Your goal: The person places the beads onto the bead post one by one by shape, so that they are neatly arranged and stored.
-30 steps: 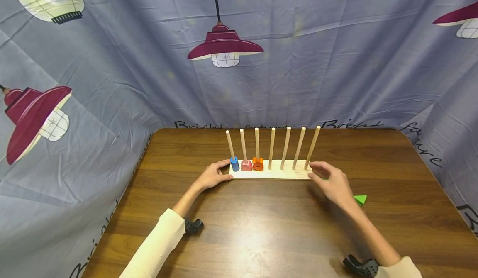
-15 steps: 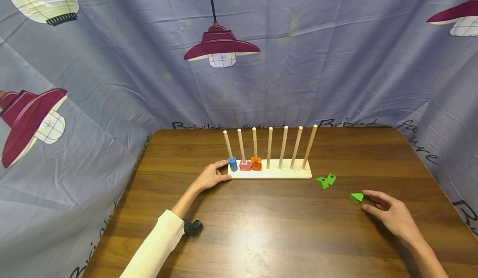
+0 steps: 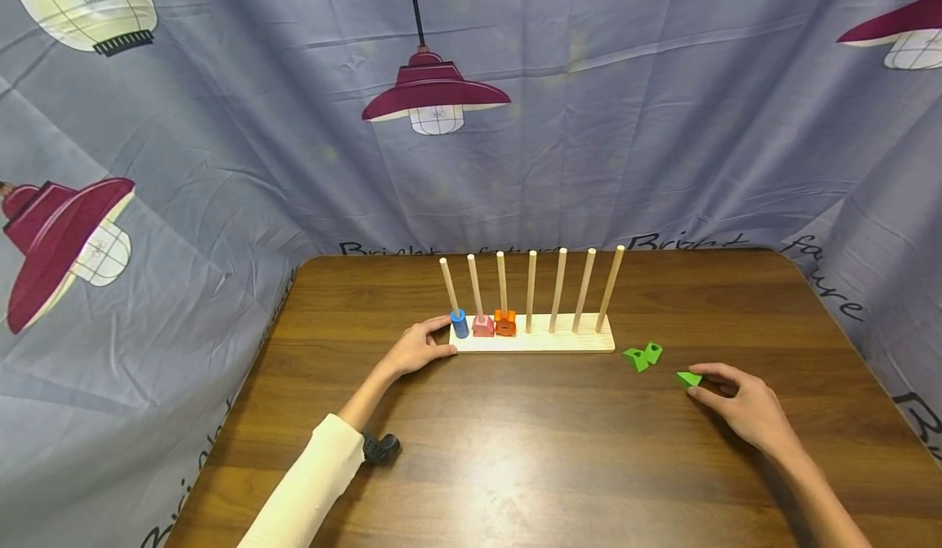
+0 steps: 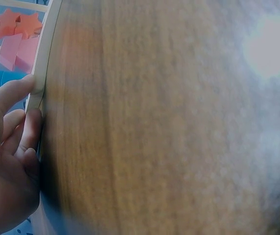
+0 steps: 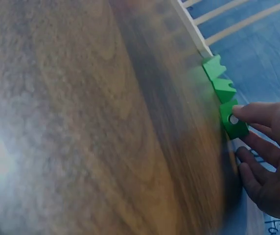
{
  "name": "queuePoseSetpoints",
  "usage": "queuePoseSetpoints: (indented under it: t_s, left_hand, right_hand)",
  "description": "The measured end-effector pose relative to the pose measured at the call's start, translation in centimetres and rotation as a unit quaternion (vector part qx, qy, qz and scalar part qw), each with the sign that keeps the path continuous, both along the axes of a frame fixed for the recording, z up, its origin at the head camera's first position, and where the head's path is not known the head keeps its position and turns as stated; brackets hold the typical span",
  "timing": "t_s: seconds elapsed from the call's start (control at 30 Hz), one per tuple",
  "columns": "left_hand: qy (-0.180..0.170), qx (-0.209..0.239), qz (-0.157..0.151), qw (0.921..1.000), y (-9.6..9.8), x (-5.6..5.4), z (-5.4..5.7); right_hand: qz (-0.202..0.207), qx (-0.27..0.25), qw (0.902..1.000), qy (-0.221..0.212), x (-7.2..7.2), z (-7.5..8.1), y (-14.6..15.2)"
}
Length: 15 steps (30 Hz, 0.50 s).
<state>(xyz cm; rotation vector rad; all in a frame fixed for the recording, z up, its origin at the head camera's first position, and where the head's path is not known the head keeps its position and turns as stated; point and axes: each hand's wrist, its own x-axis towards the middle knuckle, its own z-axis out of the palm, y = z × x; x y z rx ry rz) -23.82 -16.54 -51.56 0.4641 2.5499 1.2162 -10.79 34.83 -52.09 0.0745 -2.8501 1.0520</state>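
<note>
A pale wooden peg board (image 3: 548, 342) with several upright pegs stands on the table. Its left end is held by my left hand (image 3: 417, 348), thumb at the front edge and fingers behind. On the first three pegs from the left sit a blue cylinder (image 3: 459, 325), a pink block (image 3: 482, 326) and an orange block (image 3: 504, 323), one on each. My right hand (image 3: 746, 405) pinches a green triangular block (image 3: 688, 379) between thumb and fingers; a round hole shows in the green block (image 5: 234, 119) in the right wrist view. The other four pegs are bare.
Two more green blocks (image 3: 643, 357) lie close together on the brown table (image 3: 545, 442), just right of the board. A grey-blue curtain (image 3: 471, 180) printed with lamps hangs behind the table. A black wrist device (image 3: 381, 448) sits at my left wrist.
My right hand has gone from the board's right end out to the green block at the right, and has now brought it slightly left. The left hand stays on the board.
</note>
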Motion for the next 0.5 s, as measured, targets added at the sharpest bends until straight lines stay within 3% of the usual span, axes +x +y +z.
queuePoseSetpoints:
  t_s: [0.27, 0.37, 0.43, 0.5]
  left_hand:
    - [-0.001, -0.001, -0.004, 1.0000, -0.1, -0.1, -0.1]
    - [-0.007, 0.001, -0.004, 1.0000, -0.1, -0.1, -0.1]
    - [-0.009, 0.003, -0.003, 1.0000, -0.1, -0.1, -0.1]
    - [-0.010, 0.003, -0.003, 0.9999, -0.1, -0.1, -0.1]
  right_hand:
    - [-0.016, -0.029, 0.9993, 0.020, -0.5, 0.5, -1.0]
    - [-0.002, -0.121, 0.9925, 0.021, -0.6, 1.0, -1.6]
    - [0.023, -0.233, 0.9722, 0.007, -0.6, 1.4, -2.1]
    - [0.051, -0.358, 0.9321, -0.020, -0.7, 1.8, -2.7]
